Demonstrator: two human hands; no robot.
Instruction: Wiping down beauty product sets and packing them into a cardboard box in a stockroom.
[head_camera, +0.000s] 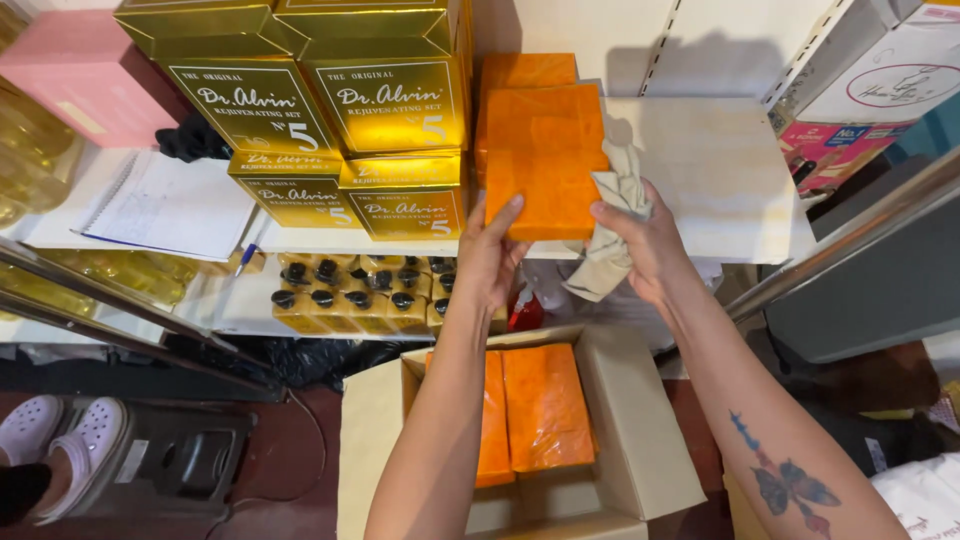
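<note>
Beside gold boxes (340, 110) (touching): orange block (545, 165).

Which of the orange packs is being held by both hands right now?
The front orange pack on the white shelf, gripped between left hand and right hand; others sit untouched behind it or in the cardboard box.

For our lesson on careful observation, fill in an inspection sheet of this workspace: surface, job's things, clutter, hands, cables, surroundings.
Surface: pale shelf, partly bare on its right side.
Job's things: orange wrapped block held at the shelf edge, more stacked behind; open cardboard box below holds more orange blocks.
Clutter: gold boxes, pink box, notebook, small dark-capped bottles.
Hands: left hand and right hand grip the block; the right also holds a cloth.
Cables: thin dark cable on the floor.
Surroundings: metal rail, step stool.
</note>
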